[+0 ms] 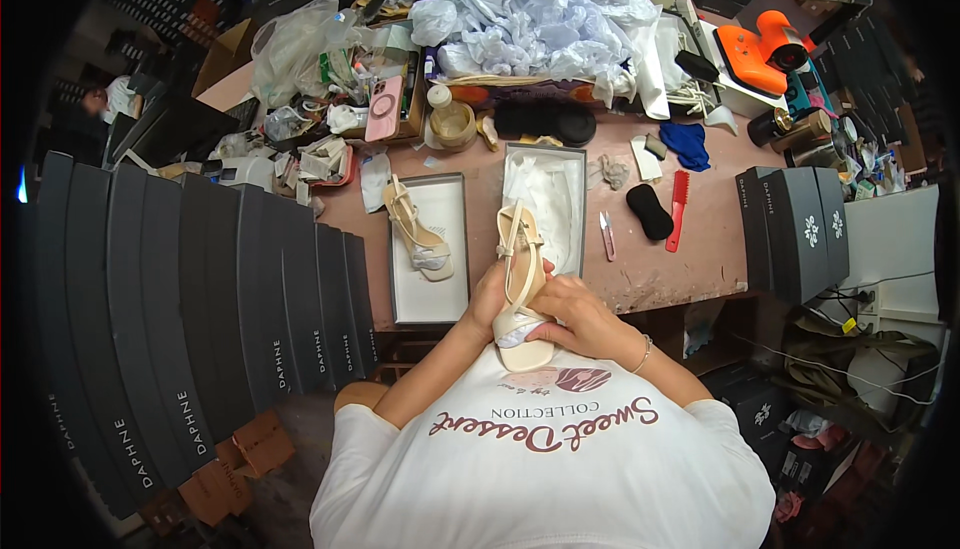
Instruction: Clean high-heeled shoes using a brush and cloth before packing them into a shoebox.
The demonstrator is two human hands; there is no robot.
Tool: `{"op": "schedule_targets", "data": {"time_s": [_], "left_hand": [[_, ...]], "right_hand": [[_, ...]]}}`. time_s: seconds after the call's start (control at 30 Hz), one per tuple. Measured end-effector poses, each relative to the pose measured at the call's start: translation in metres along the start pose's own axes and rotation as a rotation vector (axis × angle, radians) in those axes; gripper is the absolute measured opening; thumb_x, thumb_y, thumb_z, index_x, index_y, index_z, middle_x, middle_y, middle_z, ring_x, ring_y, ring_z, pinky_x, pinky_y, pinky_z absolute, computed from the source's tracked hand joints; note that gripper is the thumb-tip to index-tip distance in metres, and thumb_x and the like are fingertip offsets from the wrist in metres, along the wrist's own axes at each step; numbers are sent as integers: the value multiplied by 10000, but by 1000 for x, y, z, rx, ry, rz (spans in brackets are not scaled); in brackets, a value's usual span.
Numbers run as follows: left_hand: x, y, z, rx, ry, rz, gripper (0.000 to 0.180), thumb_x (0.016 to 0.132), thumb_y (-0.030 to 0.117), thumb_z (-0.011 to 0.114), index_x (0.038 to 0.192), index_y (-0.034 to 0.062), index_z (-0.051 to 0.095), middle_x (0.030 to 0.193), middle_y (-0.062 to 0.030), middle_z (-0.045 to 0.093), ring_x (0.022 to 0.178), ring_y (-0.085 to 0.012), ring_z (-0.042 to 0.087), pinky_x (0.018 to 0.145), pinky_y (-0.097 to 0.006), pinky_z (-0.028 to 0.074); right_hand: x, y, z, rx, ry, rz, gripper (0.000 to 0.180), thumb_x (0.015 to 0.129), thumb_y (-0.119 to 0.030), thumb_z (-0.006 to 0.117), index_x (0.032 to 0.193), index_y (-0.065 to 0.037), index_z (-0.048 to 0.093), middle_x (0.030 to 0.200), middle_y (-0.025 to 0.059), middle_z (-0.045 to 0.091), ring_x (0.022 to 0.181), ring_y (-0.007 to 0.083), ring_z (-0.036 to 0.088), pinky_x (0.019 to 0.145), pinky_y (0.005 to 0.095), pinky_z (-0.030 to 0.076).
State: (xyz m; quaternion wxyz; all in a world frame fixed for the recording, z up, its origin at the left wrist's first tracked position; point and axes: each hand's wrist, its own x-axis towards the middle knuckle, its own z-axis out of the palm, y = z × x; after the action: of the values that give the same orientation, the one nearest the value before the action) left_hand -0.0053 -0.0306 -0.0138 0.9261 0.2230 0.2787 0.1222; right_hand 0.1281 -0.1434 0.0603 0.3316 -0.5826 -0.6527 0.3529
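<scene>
White short-sleeved T-shirt (560, 469) with maroon lettering; thin bracelet (643, 354) on right wrist.

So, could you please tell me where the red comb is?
The red comb lies on the table's right side, just right of the black brush.

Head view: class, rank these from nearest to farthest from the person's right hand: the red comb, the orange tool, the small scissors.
From the right hand:
1. Small scissors, on the table just above the hand.
2. Red comb, further right on the table.
3. Orange tool, far back at the right.
</scene>
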Motion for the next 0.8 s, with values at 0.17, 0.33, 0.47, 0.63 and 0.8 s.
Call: {"op": "schedule_targets", "data": {"time_s": [0.17,0.33,0.47,0.63,0.8], "left_hand": [[23,48,-11,425,-152,-91,439,969,357,398,1107,-22,571,962,-154,650,810,-221,664,713,-326,556],[32,49,-25,1252,-834,338,351,955,305,497,1092,2,609,961,-129,658,815,-194,656,744,-280,533],[11,64,-48,632,49,25,297,903,234,601,1062,-15,627,939,-85,645,856,-200,633,767,-294,513],[39,83,-157,1351,1055,677,808,745,223,757,1388,21,310,1346,-207,386,1218,-407,402,1009,-452,363],[80,59,-171,1333,1454,506,878,631,179,829,1355,85,342,1320,-169,401,1209,-430,375,1005,-512,340]], "right_hand": [[11,-14,-46,-267,109,-26,661,710,-219,762,1303,-103,492,1200,132,539,1123,297,505,986,436,355],[39,-6,-43,-489,-268,-266,817,677,-161,769,1400,-188,390,1252,145,508,1098,358,527,972,468,396],[14,14,-39,-240,-253,98,799,688,-67,695,1412,-173,375,1109,166,561,877,318,590,798,398,496],[-14,70,-4,893,146,462,391,886,-124,589,1242,-9,480,965,66,581,895,145,584,762,315,518],[18,62,16,1333,286,428,330,877,-169,617,1150,-21,506,974,84,586,897,174,598,724,325,536]]}}
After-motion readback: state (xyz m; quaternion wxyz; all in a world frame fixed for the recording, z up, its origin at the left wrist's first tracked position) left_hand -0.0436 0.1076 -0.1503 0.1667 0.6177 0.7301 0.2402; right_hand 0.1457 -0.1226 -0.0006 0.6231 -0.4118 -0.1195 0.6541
